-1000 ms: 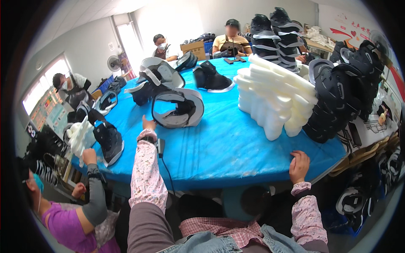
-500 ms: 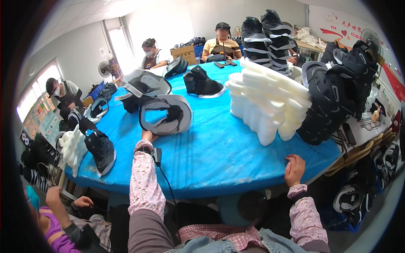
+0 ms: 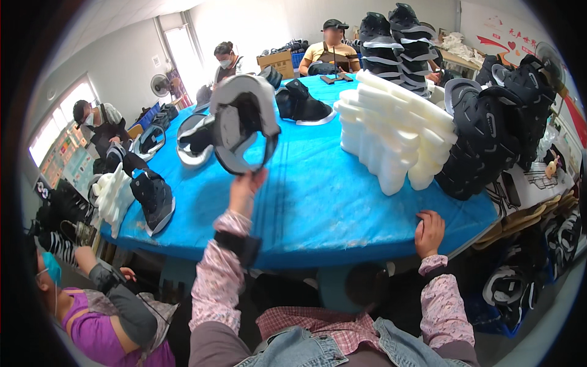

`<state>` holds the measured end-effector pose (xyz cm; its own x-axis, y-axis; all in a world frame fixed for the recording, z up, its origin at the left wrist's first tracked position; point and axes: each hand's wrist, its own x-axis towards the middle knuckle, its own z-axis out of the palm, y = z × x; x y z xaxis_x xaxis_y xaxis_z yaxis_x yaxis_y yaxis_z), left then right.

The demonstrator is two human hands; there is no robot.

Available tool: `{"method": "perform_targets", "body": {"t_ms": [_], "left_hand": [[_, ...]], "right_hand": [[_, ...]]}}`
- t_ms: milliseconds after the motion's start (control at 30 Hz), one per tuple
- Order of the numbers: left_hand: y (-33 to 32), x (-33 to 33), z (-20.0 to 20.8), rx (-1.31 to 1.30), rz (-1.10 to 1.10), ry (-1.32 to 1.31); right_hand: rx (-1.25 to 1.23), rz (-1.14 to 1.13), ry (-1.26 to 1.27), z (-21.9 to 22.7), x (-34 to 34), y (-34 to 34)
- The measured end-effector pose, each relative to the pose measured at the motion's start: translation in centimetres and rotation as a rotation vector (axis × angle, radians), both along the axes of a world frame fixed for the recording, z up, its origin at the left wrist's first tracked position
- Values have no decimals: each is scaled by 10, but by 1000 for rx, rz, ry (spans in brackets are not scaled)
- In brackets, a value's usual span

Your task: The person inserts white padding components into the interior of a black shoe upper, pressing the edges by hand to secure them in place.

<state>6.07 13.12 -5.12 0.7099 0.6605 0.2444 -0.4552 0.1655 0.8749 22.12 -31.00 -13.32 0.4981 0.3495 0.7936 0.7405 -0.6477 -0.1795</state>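
My left hand (image 3: 246, 188) is reached out over the table and closed on the lower edge of a black shoe upper with grey lining (image 3: 266, 117). The upper is raised above the blue cloth, its open side facing me. Just behind it to the left, another black-and-white upper (image 3: 194, 155) lies on the cloth. My right hand (image 3: 430, 233) rests at the near edge of the table, fingers laid on the cloth, holding nothing. Nearest to it is a leaning stack of white foam pads (image 3: 391, 134).
Blue cloth (image 3: 306, 226) covers the table. Black uppers (image 3: 483, 134) are piled at the right, with tall stacks (image 3: 379, 49) behind the foam. Single uppers stand at far middle (image 3: 302, 104) and left (image 3: 153, 199). Several people sit around the table, one (image 3: 110, 312) close at my left.
My left hand has lifted the upper off the cloth and tilted it upright. The view has shifted slightly. My right hand stays at the table edge.
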Motion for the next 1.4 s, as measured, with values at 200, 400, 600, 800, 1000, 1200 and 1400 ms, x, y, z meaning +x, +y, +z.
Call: {"method": "perform_targets", "body": {"t_ms": [200,400,600,800,1000,1200,1400], "left_hand": [[-152,-39,-47,-16,-269,319],[-152,-85,-2,309,-590,450],[-109,-103,-5,99,-51,383],[-55,-78,-23,-9,278,370],[-20,-22,-23,78,402,103],[-27,-11,-11,65,435,26],[55,-90,18,-339,479,-13]], "right_hand": [[548,475,814,36,38,24],[386,662,461,186,14,119],[358,603,379,181,4,161],[-15,586,44,144,-38,173],[-86,614,-107,130,-82,227],[-73,590,53,118,-64,221],[-44,584,0,132,-38,157]]}}
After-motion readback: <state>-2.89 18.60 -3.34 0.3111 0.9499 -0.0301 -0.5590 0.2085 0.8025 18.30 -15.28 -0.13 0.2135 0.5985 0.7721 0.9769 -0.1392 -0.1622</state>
